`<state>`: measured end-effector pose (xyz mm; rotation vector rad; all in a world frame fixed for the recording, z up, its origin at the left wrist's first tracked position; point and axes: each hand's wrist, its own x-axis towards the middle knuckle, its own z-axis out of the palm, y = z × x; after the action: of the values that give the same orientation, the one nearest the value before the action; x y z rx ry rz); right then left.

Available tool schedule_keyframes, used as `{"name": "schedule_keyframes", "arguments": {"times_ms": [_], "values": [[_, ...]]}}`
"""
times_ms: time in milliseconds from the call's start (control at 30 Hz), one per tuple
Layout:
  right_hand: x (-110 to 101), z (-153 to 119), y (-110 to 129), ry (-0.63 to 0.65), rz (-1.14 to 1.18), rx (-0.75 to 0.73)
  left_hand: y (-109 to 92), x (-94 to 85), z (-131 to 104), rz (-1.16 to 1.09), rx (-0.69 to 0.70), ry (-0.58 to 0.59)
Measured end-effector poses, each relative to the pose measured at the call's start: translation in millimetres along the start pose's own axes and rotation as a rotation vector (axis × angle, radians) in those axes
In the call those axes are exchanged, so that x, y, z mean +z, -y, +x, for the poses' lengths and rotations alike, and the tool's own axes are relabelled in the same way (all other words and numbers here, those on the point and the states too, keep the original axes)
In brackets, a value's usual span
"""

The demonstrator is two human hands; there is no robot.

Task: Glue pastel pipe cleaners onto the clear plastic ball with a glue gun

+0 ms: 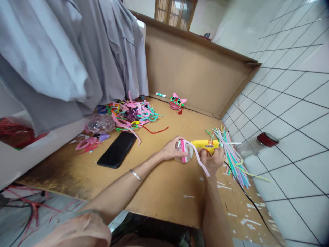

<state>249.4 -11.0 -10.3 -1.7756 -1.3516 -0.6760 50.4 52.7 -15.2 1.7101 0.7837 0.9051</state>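
Where the tan table (154, 195) reaches the person's forearms, its top is stained dark at the left and spattered with white drips (248, 222) at the right. Over its middle, the left hand (171, 150) curls around a clear plastic ball (189, 152), thumb across its pink band (183, 150); a pale pink pipe cleaner (199, 160) droops from it. The right hand (214, 161) is closed about the handle of a yellow glue gun (209, 145), nozzle towards the ball; whether they touch, I cannot tell. A black phone (117, 150) lies to the left, a bundle of pipe cleaners (234, 159) to the right. Farther back sit a tangled heap of pipe cleaners (131, 113) and a small pink-eared animal face (176, 102), before an upright brown board (190, 65). Grey cloth (77, 51) hangs at the left; a white tiled wall (303, 113) closes the right side. Beyond the board stands a wood-framed window (174, 13).
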Motion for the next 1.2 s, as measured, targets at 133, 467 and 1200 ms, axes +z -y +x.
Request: {"name": "schedule_keyframes", "arguments": {"times_ms": [133,467,1200], "values": [[-0.7,0.6,1.0,0.003,-0.009,-0.006,2.3,0.6,0.6,0.001,0.014,0.003],[0.6,0.0,0.6,-0.023,-0.029,-0.005,4.4,1.6,0.5,-0.009,0.01,0.0],[3.6,0.8,-1.7,-0.117,-0.018,-0.11,3.8,1.9,0.4,0.002,0.016,-0.009]]}}
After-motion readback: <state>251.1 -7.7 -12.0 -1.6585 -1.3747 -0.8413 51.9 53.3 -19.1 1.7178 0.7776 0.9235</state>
